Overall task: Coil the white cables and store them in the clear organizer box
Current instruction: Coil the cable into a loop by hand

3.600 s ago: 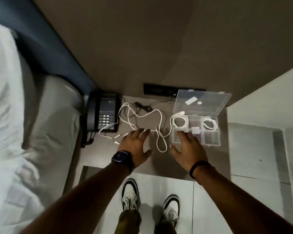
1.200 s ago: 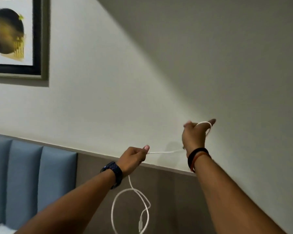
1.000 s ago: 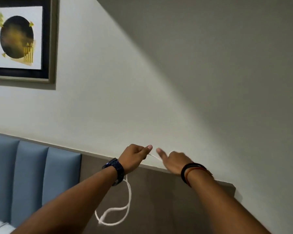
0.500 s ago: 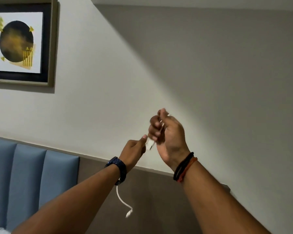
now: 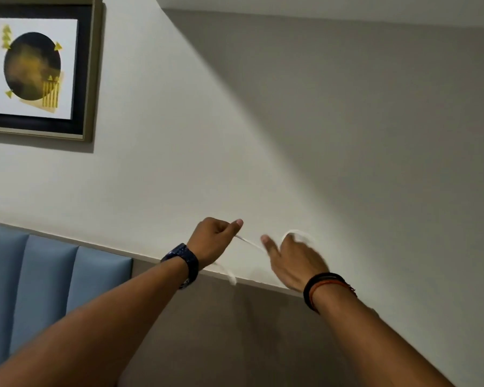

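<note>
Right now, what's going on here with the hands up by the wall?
A person holds a white cable stretched between two raised hands, apparently coiling it. The left hand pinches it between thumb and fingers, and a short tail hangs below. A loop of it shows over the right hand, which is blurred, so its grip is unclear.

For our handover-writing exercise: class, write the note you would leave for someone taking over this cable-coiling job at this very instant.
Left hand: pinches the white cable, short tail hanging below it.
Right hand: blurred; cable looped round it, grip unclear.
Organizer box: out of view.
Done: coil partly wound.
To do: finish winding, place it in the box.
</note>
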